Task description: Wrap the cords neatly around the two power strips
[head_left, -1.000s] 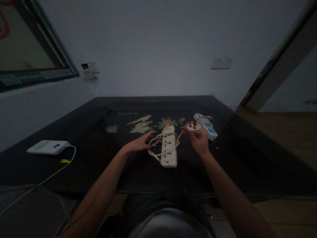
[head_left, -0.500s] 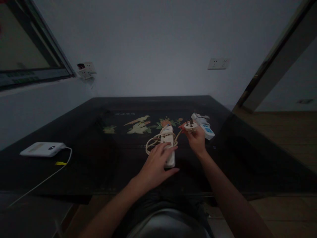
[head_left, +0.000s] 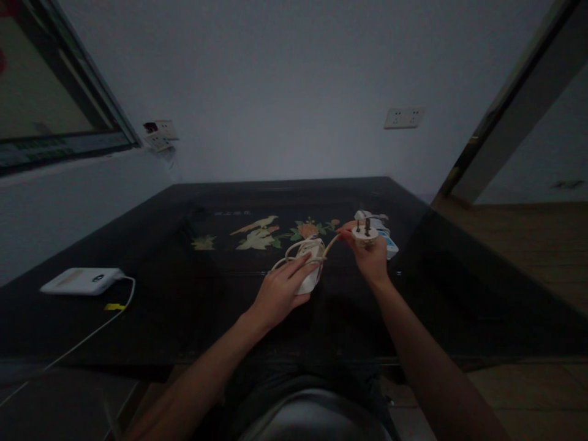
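Both hands [head_left: 327, 274] half-curled, left around power strip [head_left: 309, 283], right apparently gripping plug [head_left: 365, 234].

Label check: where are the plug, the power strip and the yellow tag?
Plug [head_left: 364, 236], head view, pronged face.
Power strip [head_left: 307, 283], head view, near end.
Yellow tag [head_left: 114, 307], head view, its middle.

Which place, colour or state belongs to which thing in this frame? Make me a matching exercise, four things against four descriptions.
Things:
1. Three-pronged plug
2. Power strip
3. Small tag
4. Flat device with rounded corners

Descriptions:
A. Yellow, by the thin cable
B. Held by the left hand, cord looped about it
C. White, lying on the left part of the black table
D. In the right hand, prongs upward

Pairs: 1-D, 2-B, 3-A, 4-C
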### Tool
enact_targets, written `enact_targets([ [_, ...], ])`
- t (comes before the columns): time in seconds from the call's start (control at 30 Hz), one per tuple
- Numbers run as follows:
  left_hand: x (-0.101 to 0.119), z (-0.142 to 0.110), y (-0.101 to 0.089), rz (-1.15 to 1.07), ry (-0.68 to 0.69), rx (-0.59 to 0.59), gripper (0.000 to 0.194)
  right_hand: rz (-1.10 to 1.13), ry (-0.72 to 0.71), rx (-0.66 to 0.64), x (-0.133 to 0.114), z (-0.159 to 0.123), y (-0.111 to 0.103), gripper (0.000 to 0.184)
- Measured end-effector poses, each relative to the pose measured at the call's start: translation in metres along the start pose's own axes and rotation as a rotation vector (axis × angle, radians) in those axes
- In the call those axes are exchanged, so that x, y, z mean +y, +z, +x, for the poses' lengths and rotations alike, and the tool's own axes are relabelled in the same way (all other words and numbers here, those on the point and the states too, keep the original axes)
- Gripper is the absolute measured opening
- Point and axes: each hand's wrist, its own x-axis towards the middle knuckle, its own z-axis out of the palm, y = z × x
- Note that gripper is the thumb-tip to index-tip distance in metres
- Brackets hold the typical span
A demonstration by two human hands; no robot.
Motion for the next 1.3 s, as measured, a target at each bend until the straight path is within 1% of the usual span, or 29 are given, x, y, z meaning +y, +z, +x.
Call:
enact_targets([
  [0.1, -0.001, 0.006, -0.014, -0.192, 0.003, 0.078, 0.043, 0.028, -0.020, 0.059, -0.007, 0.007, -0.002, 0.025],
  [0.23, 0.005, 0.014, -0.035, -0.435, -0.137, 0.136, 0.032, 0.138, 0.073, 0.146, -0.015, 0.021, -0.007, 0.019],
  [0.3, 0.006, 0.019, -0.039, -0.601, -0.193, 0.167, 0.030, 0.161, 0.131, 0.128, -0.018, 0.029, -0.011, 0.019],
  [0.37, 0.004, 0.023, -0.037, -0.845, -0.257, 0.189, 0.031, 0.188, 0.214, 0.047, -0.018, 0.035, -0.015, 0.022],
  [0.47, -0.003, 0.026, -0.027, -1.186, -0.405, 0.193, 0.034, 0.272, 0.439, -0.154, -0.008, 0.036, -0.016, 0.032],
  [0.53, -0.010, 0.024, -0.020, -1.298, -0.505, 0.190, 0.036, 0.298, 0.607, -0.275, 0.004, 0.030, -0.011, 0.035],
  [0.57, -0.014, 0.022, -0.017, -1.327, -0.543, 0.185, 0.036, 0.294, 0.673, -0.315, 0.010, 0.026, -0.008, 0.034],
  [0.63, -0.022, 0.015, -0.013, -1.359, -0.592, 0.173, 0.037, 0.282, 0.753, -0.349, 0.022, 0.017, 0.001, 0.031],
  [0.8, -0.041, -0.003, -0.008, -1.386, -0.668, 0.115, 0.038, 0.238, 0.824, -0.374, 0.039, 0.001, 0.018, 0.019],
  [0.93, -0.051, -0.011, -0.003, -1.368, -0.719, 0.124, 0.038, 0.164, 0.862, -0.377, 0.051, -0.004, 0.022, 0.014],
  [1.07, -0.057, -0.015, 0.000, -1.339, -0.721, 0.100, 0.037, 0.093, 0.869, -0.366, 0.062, -0.007, 0.022, 0.014],
  [1.13, -0.061, -0.015, 0.001, -1.244, -0.708, 0.132, 0.037, 0.062, 0.863, -0.371, 0.065, -0.008, 0.022, 0.015],
  [1.2, -0.064, -0.014, 0.001, -1.077, -0.658, 0.169, 0.036, 0.031, 0.852, -0.383, 0.067, -0.008, 0.023, 0.016],
  [1.3, -0.067, -0.012, -0.002, -0.850, -0.575, 0.153, 0.038, -0.016, 0.831, -0.406, 0.068, -0.008, 0.024, 0.017],
])
